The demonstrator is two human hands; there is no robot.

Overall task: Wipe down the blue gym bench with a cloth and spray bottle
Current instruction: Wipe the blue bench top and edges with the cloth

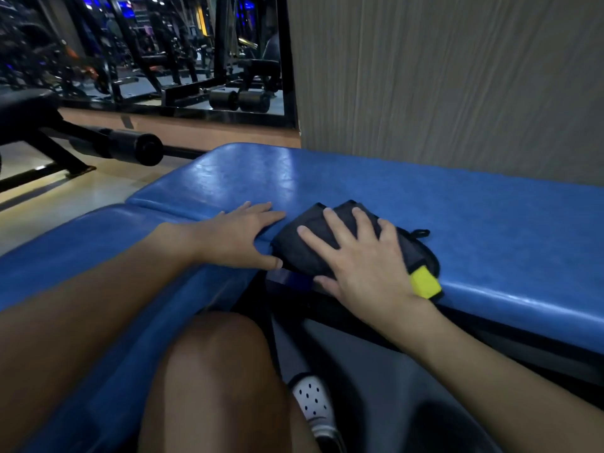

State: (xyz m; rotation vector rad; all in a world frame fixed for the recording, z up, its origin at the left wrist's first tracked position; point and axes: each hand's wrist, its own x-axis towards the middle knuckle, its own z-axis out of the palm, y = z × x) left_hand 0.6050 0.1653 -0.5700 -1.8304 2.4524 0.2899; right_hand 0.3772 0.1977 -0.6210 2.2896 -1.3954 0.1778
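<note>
Under the right hand (pixel 366 259), flat on the blue table (pixel 474 217), lies a dark folded cloth (pixel 310 246). R grip is wide: fingers (pixel 336 223) spread and pressing down on the cloth, palm over its near-right part, not closed round it. A yellow tag (pixel 425 282) sticks out just right of the R wrist, at the table's near edge; a small black loop (pixel 421 233) shows past the R little finger.

Left hand (pixel 238 237) sits just left of the cloth, also flat w/ grip wide, holding nothing; its thumb tip touches the cloth's near-left corner. L fingers rest by the seam between the two blue pads.

Below both hands: bare knee (pixel 212 371), and a white perforated shoe (pixel 313 407) on the floor.

Spray bottle: can't see it anywhere.
</note>
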